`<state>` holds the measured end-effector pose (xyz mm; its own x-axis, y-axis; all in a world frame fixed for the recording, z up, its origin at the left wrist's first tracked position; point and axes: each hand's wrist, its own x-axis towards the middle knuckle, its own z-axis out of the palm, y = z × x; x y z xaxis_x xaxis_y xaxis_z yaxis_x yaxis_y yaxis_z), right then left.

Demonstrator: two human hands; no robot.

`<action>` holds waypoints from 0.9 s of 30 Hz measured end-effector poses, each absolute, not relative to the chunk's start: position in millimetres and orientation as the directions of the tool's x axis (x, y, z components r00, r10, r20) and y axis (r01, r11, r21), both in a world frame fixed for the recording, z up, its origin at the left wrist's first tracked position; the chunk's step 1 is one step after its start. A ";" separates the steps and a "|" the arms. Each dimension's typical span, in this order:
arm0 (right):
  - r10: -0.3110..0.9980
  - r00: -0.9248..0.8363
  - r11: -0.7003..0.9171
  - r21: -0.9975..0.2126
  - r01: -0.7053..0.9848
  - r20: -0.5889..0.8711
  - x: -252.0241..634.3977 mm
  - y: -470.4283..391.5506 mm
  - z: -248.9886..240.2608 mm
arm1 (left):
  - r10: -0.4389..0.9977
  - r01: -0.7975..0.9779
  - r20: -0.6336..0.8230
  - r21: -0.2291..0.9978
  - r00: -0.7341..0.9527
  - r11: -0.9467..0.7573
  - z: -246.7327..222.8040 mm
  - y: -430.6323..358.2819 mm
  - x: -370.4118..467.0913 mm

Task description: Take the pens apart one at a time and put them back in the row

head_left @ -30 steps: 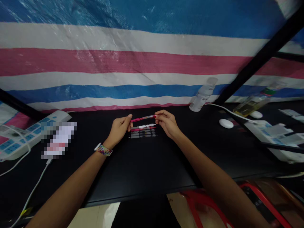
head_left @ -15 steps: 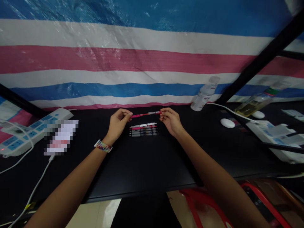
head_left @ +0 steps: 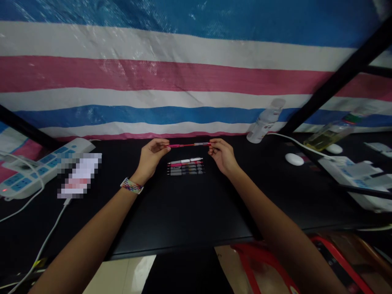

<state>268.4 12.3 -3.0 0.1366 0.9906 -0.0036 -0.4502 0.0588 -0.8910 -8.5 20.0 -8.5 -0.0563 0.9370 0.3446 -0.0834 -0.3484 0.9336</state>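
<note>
Pink pen: held level beyond the pen row, along it; pink pen [head_left: 189,145], with a thin red stretch showing mid-length, perhaps its refill.
Left hand: left hand [head_left: 150,157] pinches the pink end, beyond the row's left end.
Right hand: right hand [head_left: 225,157] pinches the clear end, beyond the row's right end; gripping only the tips probably steadies it and leaves the middle uncovered.
Pen row: pen row [head_left: 185,167], white pen farthest, lying nearly parallel, likely so each is easy to tell apart.
Table: black table [head_left: 183,212] under the row.
Bottle: white-labelled bottle [head_left: 261,124], right of and beyond the row.
Sockets: power strip [head_left: 43,173], well left of the row, perhaps leaving the middle for handwork.
</note>
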 end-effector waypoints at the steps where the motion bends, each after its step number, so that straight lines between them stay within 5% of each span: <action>1: 0.991 0.136 0.062 -0.892 -0.448 0.001 268.7 12.2 -2.8 | 0.937 -0.087 0.344 0.934 -0.058 -0.348 -8.6 20.1 -8.7; 27: 0.982 0.176 0.133 -0.919 -0.372 0.071 266.4 7.6 -1.0 | 0.940 -0.089 0.338 0.936 -0.038 -0.340 -10.0 19.6 -9.4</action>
